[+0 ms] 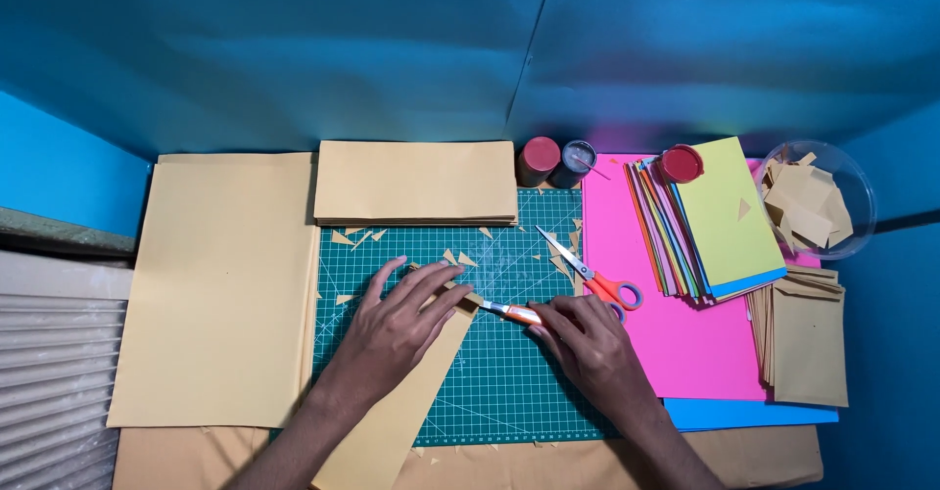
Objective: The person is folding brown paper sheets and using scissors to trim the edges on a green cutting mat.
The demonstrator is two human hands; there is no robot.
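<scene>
a large uncut tan sheet [220, 284] lies at far left, and beside it the left hand [406, 319] presses flat, fingers spread, on a tan paper strip [401, 402] across the green cutting mat [509, 373]. the right hand [587, 338] grips an orange craft knife [509, 311] at the strip's upper end, so the cut looks unfinished. small offcuts [460, 258] dot the mat, and at far right a stack of finished tan envelopes [808, 338] suggests part of the work is done.

At the back edge of the green cutting mat, two small round jars stand side by side: a red-lidded jar [538, 160] and an open dark jar [574, 162]. No labels, signs or screens show.
</scene>
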